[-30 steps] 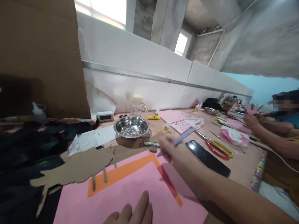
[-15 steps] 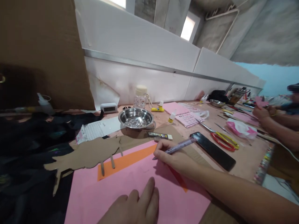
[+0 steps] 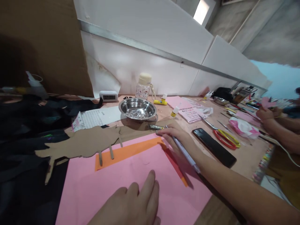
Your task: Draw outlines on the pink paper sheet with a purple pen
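My left hand point(image 3: 134, 200) lies flat on a large pink sheet of paper point(image 3: 112, 184), fingers stretched and holding nothing. Tucked in my right hand point(image 3: 180, 137) is a light purple pen point(image 3: 185, 151), its tip pointing away from me. That hand's fingertips are at a small labelled case point(image 3: 156, 127) beyond the paper; whether they grip it cannot be made out. A faint curved line point(image 3: 146, 163) marks the pink sheet. An orange strip point(image 3: 131, 152) and a red strip point(image 3: 174, 164) lie on it. A cardboard cutout point(image 3: 86, 143) with thin legs overlaps its upper left.
A steel bowl point(image 3: 137, 109), lidded bottle point(image 3: 143, 87), glue stick point(image 3: 160, 102) and small white clock point(image 3: 108, 96) stand behind. To the right are a black phone point(image 3: 214, 147), red-and-yellow-handled scissors point(image 3: 226, 139) and another person's hands point(image 3: 267, 115). Black cloth point(image 3: 28, 156) covers the left.
My right hand has lifted off the pink paper and reached forward to the small case, the pen swinging round in its fingers. My left hand stays in place. The view has tipped down slightly.
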The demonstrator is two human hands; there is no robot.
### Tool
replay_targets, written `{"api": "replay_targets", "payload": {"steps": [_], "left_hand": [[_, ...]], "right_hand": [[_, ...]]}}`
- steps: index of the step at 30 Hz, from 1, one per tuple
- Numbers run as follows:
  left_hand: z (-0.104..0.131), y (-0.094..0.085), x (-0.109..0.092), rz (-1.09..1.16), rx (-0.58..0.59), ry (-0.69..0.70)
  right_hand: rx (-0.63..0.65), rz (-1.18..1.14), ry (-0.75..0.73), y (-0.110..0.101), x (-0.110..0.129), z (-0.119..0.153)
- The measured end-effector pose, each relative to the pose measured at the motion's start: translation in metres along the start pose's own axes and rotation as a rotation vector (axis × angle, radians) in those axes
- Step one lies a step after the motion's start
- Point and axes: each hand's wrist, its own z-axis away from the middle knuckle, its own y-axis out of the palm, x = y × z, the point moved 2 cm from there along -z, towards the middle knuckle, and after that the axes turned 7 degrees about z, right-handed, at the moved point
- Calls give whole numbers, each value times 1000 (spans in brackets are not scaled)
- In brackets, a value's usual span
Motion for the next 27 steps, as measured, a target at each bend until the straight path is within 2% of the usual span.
{"api": "replay_targets", "payload": {"steps": [2, 5, 10, 15, 18, 22, 27], "left_hand": [[0, -3, 0, 8, -15, -10], [0, -5, -1, 12, -14, -16], [1, -8, -4, -22, 7, 29], [2, -12, -7, -5, 6, 48], [-1, -14, -7, 2, 29, 79], [-5, -15, -5, 42, 119, 96], [-6, -17, -5, 71, 116, 96]], "right_hand": [[-6, 10, 55, -4, 1, 0], [79, -138, 179, -1, 12, 10], [183, -389, 288, 21, 30, 28], [326, -404, 383, 33, 29, 29], [314, -328, 391, 33, 28, 25], [329, -310, 418, 36, 29, 25], [315, -359, 491, 39, 26, 30]]}}
